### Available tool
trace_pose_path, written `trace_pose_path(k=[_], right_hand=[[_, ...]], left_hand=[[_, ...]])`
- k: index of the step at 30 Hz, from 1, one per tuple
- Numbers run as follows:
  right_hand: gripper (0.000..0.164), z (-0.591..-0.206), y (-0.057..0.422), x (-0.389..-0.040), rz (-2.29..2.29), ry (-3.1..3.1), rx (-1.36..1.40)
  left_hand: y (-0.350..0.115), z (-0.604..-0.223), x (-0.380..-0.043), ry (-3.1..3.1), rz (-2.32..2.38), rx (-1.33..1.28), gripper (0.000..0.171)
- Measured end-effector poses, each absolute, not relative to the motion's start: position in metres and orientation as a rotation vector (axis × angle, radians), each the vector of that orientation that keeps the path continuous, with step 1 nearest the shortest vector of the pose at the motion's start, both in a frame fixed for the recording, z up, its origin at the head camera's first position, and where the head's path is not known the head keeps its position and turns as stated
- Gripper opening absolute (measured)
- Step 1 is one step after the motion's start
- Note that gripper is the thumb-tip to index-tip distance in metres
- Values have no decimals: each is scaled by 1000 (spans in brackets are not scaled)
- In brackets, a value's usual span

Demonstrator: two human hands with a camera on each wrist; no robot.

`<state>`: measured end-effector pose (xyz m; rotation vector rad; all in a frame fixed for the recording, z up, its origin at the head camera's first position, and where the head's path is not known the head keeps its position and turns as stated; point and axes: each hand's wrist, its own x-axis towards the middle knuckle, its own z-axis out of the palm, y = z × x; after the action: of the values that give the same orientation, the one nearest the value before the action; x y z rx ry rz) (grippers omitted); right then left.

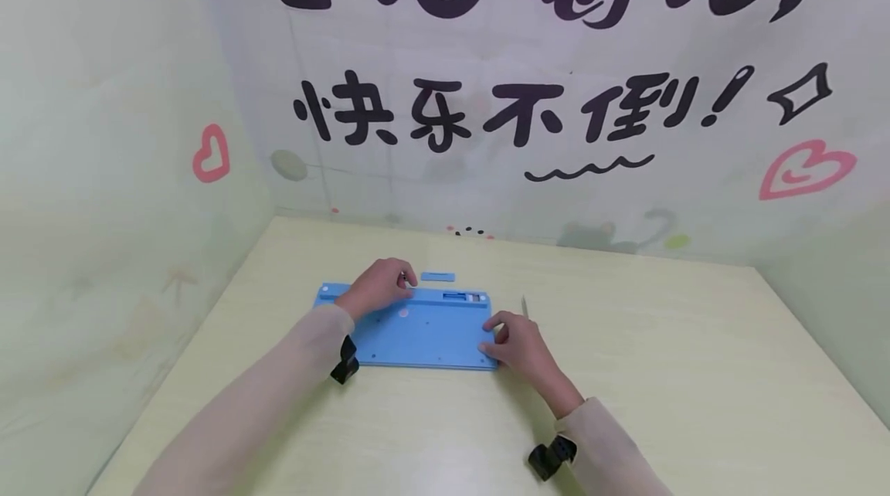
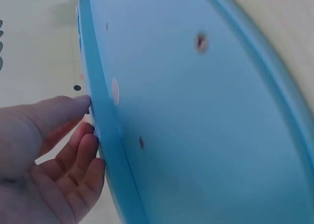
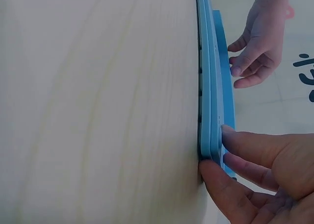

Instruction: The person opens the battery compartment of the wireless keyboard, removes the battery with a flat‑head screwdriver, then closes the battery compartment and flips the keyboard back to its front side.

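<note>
A blue keyboard [image 1: 424, 338] lies with its underside up, and a small open compartment [image 1: 455, 296] shows in its raised back ridge. My left hand [image 1: 381, 286] reaches over this ridge with bent fingers. Between its thumb and fingers a small dark thing [image 2: 87, 111] shows, mostly hidden; I cannot tell what it is. At the near right corner my right hand [image 1: 518, 341] grips the keyboard's edge, thumb and fingers on either side, as the right wrist view shows. Just behind the ridge lies a small blue cover [image 1: 438, 276].
A thin grey pointed thing [image 1: 524, 306] lies just beyond my right hand. The pale wooden table [image 1: 667, 357] reaches back to a wall hanging [image 1: 487, 195] with dark lettering. Another pale wall hanging [image 1: 125, 210] rises along the left side.
</note>
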<state>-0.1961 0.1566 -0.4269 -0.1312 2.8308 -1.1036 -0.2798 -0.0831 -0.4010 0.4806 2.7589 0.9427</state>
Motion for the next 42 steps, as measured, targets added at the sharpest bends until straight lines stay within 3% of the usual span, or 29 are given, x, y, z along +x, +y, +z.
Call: trace_pose_path(k=[9,13,16,28,37,42], right_hand=[[27,-421,150,-198,-1017,2814,-135],[20,-411,147,-205,-993,2806,-138],[15,-401,143,-217,-1002,2796,-146],[21,-369,124,-284,-1035,2689,-81],[26,-371,116,-321,-1009,2543,-390],[29,-375,115,-330,-988,2502,-427]], left_hand=[[-86,-410,-272,2738,1043,343,16],[-88,-411,-272,2730,1061,295,17],[-91,-411,-273,2726,1072,269,18],[-94,-414,-272,2726,1125,239,18],[-86,-414,-278,2723,1106,243,19],[-85,-413,-280,2698,1112,275,16]])
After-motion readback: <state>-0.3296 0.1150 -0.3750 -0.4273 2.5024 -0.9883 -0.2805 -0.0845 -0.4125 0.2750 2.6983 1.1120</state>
